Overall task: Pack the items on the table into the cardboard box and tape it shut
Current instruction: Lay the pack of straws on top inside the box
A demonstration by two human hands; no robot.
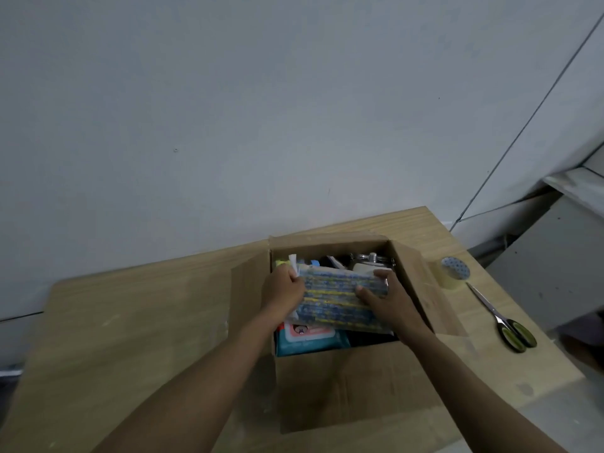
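A wooden table (130,322) stands against a pale grey wall (228,109), seen from above by the person working at it. An open cardboard box (343,387) sits on the table with all 4 flaps folded outward. At the box's left side, the left hand (284,289) reaches in, its fingers curled round the left edge of a blue and yellow striped pack (336,302). The pack lies flat across the box's opening, resting on or just above the things already inside; which of the 2 cannot be told. Under its near edge, inside the box, a teal packet with a pink label (310,338) shows. At the box's far right corner lies a shiny metal object (369,258), too blurred to name. The right hand (389,299) grips the pack's right end, thumb on top. Both hands are apart, 1 at each end. Right of the box, on the table, stands a roll of clear tape (452,273), and nearer lies a pair of scissors (503,322) with dark handles.
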